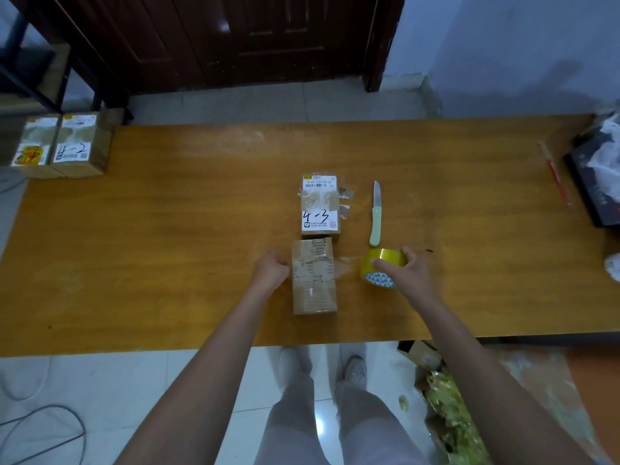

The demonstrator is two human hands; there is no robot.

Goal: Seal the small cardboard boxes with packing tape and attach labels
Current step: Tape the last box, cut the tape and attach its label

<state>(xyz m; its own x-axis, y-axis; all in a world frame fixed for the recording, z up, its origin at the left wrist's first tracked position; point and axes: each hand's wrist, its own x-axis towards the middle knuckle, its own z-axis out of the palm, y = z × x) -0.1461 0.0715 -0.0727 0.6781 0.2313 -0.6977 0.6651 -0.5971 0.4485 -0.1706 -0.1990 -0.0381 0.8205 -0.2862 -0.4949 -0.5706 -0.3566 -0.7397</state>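
Note:
A small cardboard box (313, 276) lies on the wooden table (167, 246), its top crossed with clear tape and bare of labels. My left hand (271, 271) is closed against the box's left side. My right hand (407, 268) grips a yellow roll of packing tape (377, 265) just right of the box; a strip of clear tape runs from the roll towards the box. Behind it sits a second small box (319, 206) with white labels, one marked "4-3", and loose tape ends on its right side.
A knife with a pale green handle (375, 214) lies right of the labelled box. Two labelled boxes (60, 146) stand at the table's far left corner. A red stick (555, 172) and dark items with white plastic (600, 169) lie at the right edge. Cables (43, 427) trail on the floor.

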